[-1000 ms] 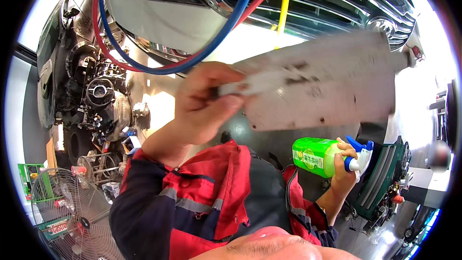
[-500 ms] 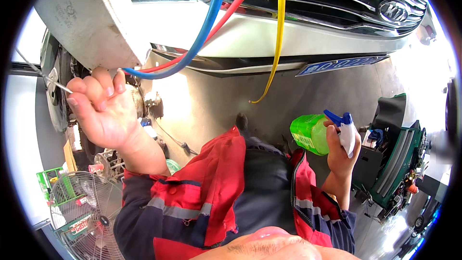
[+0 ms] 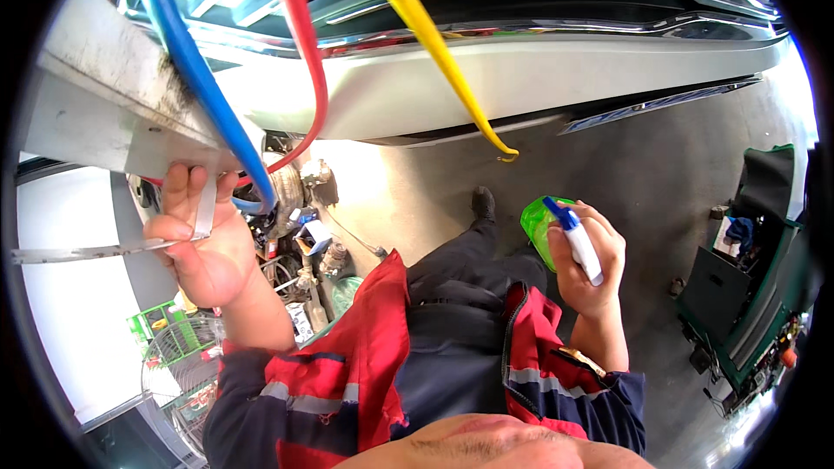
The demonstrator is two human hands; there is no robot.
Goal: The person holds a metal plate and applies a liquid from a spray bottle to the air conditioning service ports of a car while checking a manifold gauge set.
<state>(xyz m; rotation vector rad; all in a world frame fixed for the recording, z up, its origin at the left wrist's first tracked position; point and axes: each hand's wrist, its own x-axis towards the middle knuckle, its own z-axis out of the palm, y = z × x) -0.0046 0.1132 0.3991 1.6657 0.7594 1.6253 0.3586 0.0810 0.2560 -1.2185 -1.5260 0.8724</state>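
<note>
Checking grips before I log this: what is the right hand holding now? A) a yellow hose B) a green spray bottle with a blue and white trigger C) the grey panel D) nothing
B: the right hand is wrapped around the green spray bottle, by its trigger head.

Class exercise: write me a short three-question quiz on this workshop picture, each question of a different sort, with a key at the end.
1. True or false: the right hand holds a green spray bottle with a blue and white trigger head.
2. Which hose ends in a loose tip above the floor? A) blue hose B) red hose C) yellow hose
3. Fill in: the left hand has its grip on the lower edge of a flat grey ______, raised in front of the car's bumper.

Key: 1 true; 2 C; 3 panel.
</note>
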